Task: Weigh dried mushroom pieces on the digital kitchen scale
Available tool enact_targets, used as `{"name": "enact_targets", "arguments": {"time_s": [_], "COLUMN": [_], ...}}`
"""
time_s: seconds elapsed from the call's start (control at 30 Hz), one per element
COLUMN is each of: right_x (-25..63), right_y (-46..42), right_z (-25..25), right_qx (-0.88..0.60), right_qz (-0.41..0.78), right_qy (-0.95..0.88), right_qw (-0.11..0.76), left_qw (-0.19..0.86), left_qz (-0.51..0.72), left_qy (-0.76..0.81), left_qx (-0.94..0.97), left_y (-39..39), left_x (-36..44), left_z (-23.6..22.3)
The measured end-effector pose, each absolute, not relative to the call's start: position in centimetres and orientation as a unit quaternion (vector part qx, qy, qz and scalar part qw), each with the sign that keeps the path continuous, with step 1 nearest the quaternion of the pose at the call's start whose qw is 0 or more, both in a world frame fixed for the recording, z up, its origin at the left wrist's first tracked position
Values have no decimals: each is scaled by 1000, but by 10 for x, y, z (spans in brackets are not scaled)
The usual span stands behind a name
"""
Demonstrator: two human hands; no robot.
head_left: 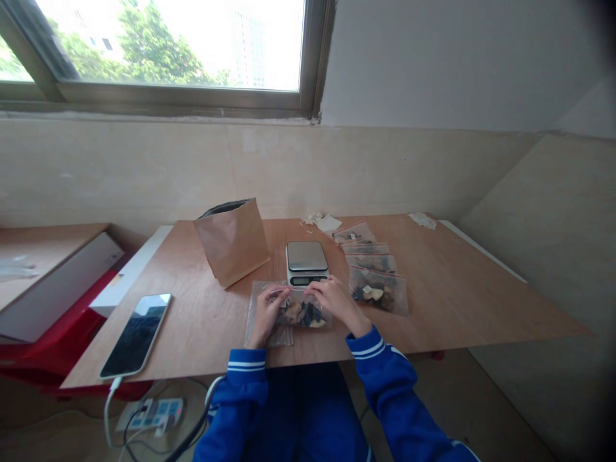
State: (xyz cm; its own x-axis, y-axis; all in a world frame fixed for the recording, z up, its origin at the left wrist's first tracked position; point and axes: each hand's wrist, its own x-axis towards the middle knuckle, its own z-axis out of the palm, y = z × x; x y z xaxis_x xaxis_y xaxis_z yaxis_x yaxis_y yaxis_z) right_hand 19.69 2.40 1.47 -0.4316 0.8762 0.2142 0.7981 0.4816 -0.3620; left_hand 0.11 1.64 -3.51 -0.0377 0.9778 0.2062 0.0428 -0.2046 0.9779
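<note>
Both hands are at the near middle of the desk [447,289], working on a clear bag [301,313] of dark and pale pieces that lies flat just this side of the scale [307,262]. The left hand [267,311] has its fingers curled onto the bag's top left edge, pinching it there, and the right hand [337,300] grips the top right edge in the same way, so the bag is held between the two along its far rim. Under the bag, sticking out to the left, lies a second clear bag [257,321], flat and seemingly with nothing in it. To the right of the hands a row of four filled bags [378,282] runs away toward the far side, the nearest one just beside the right hand. A brown paper sack [234,240] stands open on the far left of the scale. A phone [137,333] rests face up near the left edge of the desk, with a white cable running down off the edge toward a power strip [156,410] on the floor. Some white scraps [321,221] lie at the far edge, beyond the scale.
</note>
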Motion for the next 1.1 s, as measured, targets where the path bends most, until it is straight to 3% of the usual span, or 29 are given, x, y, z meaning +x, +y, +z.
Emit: {"name": "enact_targets", "arguments": {"time_s": [0.8,1.1], "right_x": [230,240], "right_y": [18,17], "right_z": [2,-12], "right_qx": [-520,-491], "right_qz": [246,282], "right_qy": [-776,-745], "right_qw": [258,353], "left_qw": [473,498], "left_qz": [570,595], "left_qy": [481,488], "left_qx": [469,400], "left_y": [14,11], "left_x": [1,1], "left_z": [-42,-41]}}
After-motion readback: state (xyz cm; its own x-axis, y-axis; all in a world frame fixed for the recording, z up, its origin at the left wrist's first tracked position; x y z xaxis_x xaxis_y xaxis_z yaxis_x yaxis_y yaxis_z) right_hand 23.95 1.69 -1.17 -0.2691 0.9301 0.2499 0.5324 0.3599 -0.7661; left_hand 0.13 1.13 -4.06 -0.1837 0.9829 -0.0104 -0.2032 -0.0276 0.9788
